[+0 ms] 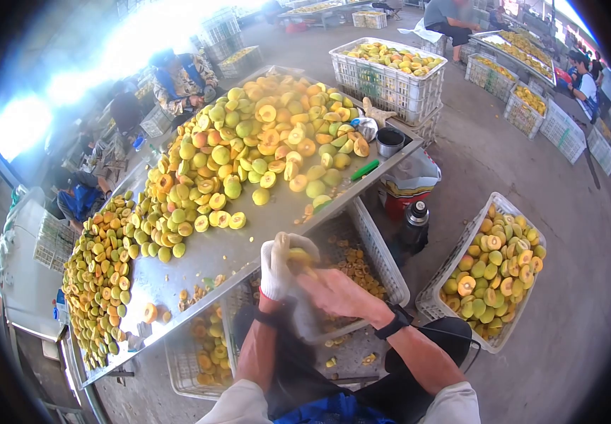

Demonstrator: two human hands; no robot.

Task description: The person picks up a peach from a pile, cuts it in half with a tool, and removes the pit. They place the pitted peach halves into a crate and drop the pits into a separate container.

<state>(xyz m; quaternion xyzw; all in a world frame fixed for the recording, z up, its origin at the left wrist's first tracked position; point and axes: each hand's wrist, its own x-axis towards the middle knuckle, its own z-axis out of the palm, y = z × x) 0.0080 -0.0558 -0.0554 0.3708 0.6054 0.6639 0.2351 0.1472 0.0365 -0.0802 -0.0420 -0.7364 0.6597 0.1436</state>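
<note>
Above the table's near edge, my left hand (276, 267), in a white glove, is wrapped round a yellow-green fruit (301, 256). My bare right hand (337, 291), with a dark band at the wrist, meets the left at the fruit; its fingertips are blurred, and what they hold cannot be made out. Beyond my hands, halved and whole fruits (210, 159) are heaped on the metal table (231, 247). Below my hands a white crate (383, 261) holds small brownish pieces (358, 272).
A crate of fruit (493, 272) stands at the right, beside a black thermos (415, 222). A metal cup (390, 141) and a green-handled tool (365, 169) lie on the table's right side. A person (182, 81) sits across the table.
</note>
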